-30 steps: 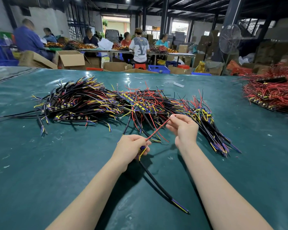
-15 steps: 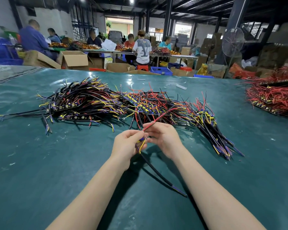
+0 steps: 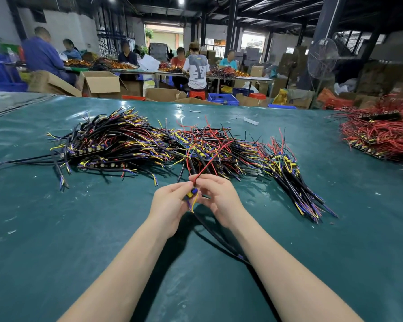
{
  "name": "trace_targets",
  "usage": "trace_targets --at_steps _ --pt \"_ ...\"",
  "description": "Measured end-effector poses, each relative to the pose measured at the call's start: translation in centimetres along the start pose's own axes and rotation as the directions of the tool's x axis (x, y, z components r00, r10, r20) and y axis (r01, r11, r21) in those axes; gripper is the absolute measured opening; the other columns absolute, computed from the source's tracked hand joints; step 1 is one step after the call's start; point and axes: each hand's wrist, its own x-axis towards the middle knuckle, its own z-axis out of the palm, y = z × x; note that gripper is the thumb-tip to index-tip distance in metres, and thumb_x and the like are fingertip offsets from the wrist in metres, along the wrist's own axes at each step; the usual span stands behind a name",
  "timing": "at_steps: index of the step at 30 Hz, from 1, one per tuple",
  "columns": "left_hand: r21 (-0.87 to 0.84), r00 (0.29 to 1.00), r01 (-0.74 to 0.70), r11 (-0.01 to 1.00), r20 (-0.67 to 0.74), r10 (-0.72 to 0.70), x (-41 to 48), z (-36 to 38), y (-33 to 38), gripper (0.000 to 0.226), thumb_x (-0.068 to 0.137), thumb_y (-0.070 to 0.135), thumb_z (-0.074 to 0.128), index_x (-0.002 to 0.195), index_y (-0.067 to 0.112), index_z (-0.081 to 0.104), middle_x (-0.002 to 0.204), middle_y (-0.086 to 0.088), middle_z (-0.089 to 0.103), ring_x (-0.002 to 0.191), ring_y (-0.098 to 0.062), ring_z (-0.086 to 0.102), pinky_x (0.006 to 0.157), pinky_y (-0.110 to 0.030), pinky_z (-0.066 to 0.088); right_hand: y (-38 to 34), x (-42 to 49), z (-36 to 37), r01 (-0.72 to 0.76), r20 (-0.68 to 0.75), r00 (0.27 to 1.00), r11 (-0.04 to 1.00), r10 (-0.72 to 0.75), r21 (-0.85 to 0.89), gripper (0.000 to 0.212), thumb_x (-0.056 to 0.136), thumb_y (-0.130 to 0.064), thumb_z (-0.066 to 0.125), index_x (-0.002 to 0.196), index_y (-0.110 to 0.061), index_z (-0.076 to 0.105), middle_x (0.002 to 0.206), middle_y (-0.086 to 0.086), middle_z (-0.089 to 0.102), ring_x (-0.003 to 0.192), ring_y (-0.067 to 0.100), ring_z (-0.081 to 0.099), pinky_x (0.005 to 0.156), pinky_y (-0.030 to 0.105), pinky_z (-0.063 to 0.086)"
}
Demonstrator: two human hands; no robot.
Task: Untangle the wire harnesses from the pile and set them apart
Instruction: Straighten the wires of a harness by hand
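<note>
A wide pile of wire harnesses [image 3: 149, 145] in black, yellow, purple and red lies across the green table [image 3: 56, 228]. In front of it I hold one harness [image 3: 192, 194] lifted off the pile. My left hand [image 3: 170, 205] grips its small blue and yellow part from the left. My right hand [image 3: 219, 196] pinches its red wire [image 3: 209, 161], which rises back toward the pile. The harness's black cable [image 3: 219, 238] trails down toward me between my forearms and lies on the table.
A second heap of mostly red harnesses [image 3: 382, 133] sits at the table's right edge. A small white scrap [image 3: 251, 121] lies beyond the pile. Past the far edge, several people sit at tables among cardboard boxes [image 3: 100, 83], blue crates and a standing fan [image 3: 322, 58].
My right hand slid back along the red wire from out near the pile to meet my left hand. The camera has come closer, and the held harness sits nearer the pile's front edge.
</note>
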Motion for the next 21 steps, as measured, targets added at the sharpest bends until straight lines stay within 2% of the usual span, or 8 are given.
trace_targets --at_steps 4,6,10,16,19,21 --pt "-0.001 1.000 0.013 1.000 0.028 -0.013 0.0 0.0 -0.4 0.021 0.091 -0.003 0.049 0.075 0.000 0.062 0.071 -0.013 0.059 0.054 -0.015 0.058 0.050 -0.016 0.052 0.2 -0.2 0.0 -0.001 -0.065 0.998 1.000 0.000 -0.014 0.020 0.087 0.001 0.055 0.069 -0.006 0.063 0.053 0.001 0.056 0.042 0.011 0.050 0.049 0.021 0.046" --pt "0.009 1.000 0.003 1.000 0.029 -0.003 0.1 0.2 -0.7 0.022 0.090 -0.003 0.049 0.074 0.001 0.063 0.071 -0.012 0.059 0.052 -0.012 0.059 0.050 -0.016 0.052 0.2 -0.2 0.1 0.009 -0.115 0.993 1.000 -0.010 -0.004 0.022 0.086 0.001 0.057 0.066 -0.005 0.061 0.055 0.006 0.053 0.041 0.012 0.049 0.047 0.020 0.045" --pt "-0.021 1.000 0.002 1.000 -0.026 -0.002 0.2 0.3 -1.3 0.022 0.089 -0.004 0.050 0.074 0.002 0.065 0.063 -0.007 0.064 0.063 -0.019 0.057 0.055 -0.016 0.053 0.5 -0.1 0.7 0.049 -0.185 0.981 0.998 -0.054 -0.033 0.023 0.085 0.005 0.057 0.064 -0.005 0.060 0.056 0.008 0.051 0.038 0.011 0.049 0.042 0.020 0.043" --pt "-0.027 0.999 0.010 1.000 -0.052 -0.011 0.3 0.3 -1.2 0.020 0.089 -0.006 0.050 0.074 0.001 0.063 0.064 -0.009 0.065 0.050 -0.009 0.063 0.049 -0.015 0.051 0.5 0.2 0.2 0.090 -0.263 0.962 0.995 -0.077 0.038 0.023 0.080 0.013 0.059 0.066 -0.004 0.059 0.048 0.001 0.057 0.040 0.009 0.054 0.041 0.019 0.048" --pt "0.008 0.997 0.000 1.000 -0.075 0.000 0.2 0.4 -1.3 0.023 0.088 -0.007 0.051 0.070 0.001 0.061 0.067 -0.010 0.063 0.060 -0.014 0.061 0.051 -0.014 0.052 0.2 0.3 -0.4 0.025 -0.188 0.982 1.000 -0.022 0.016 0.020 0.081 0.011 0.058 0.067 -0.004 0.060 0.048 0.000 0.061 0.042 0.009 0.058 0.044 0.019 0.050" --pt "0.038 0.998 0.008 0.999 -0.055 -0.006 0.1 0.4 -1.3 0.021 0.087 -0.008 0.050 0.070 0.000 0.061 0.069 -0.011 0.062 0.059 -0.013 0.062 0.052 -0.015 0.053 -0.3 0.3 -1.0 -0.042 -0.098 0.994 0.999 0.041 -0.004 0.018 0.084 0.007 0.057 0.070 -0.005 0.060 0.050 -0.002 0.064 0.044 0.008 0.060 0.046 0.018 0.051"
